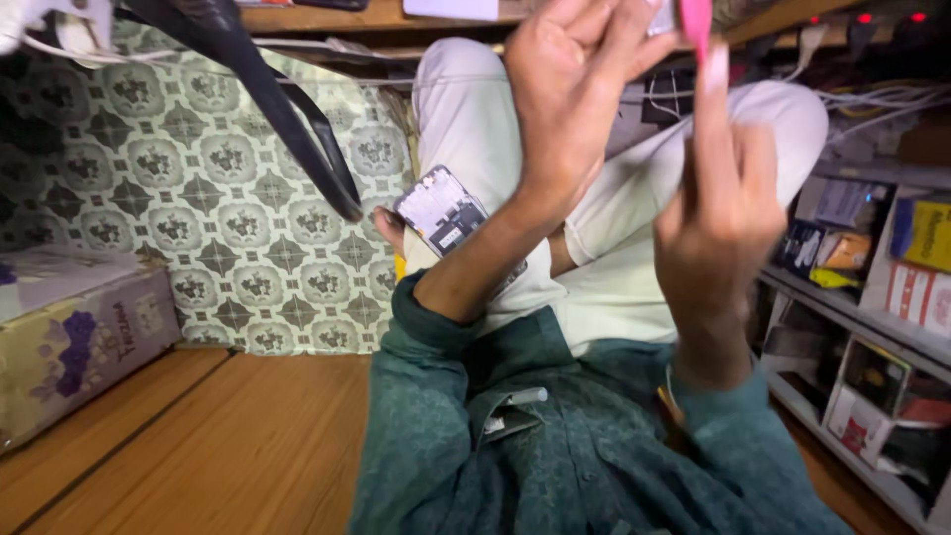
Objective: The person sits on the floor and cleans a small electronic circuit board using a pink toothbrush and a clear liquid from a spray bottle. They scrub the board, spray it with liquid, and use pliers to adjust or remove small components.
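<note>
I have both hands raised close to my face, above my crossed legs. My right hand [718, 213] has its grip closed around a slim pink tool [699, 25], whose tip points upward toward the top edge of the view. My left hand [570, 84] is lifted beside it, fingers curled near the tool's tip; what they pinch there is cut off by the frame, so I cannot tell whether that grip is closed on anything. To work well, I judge I should brace my wrists together and keep the tool steady. The opened phone [443, 210], its inner side up, rests on my lap, well below both hands.
</note>
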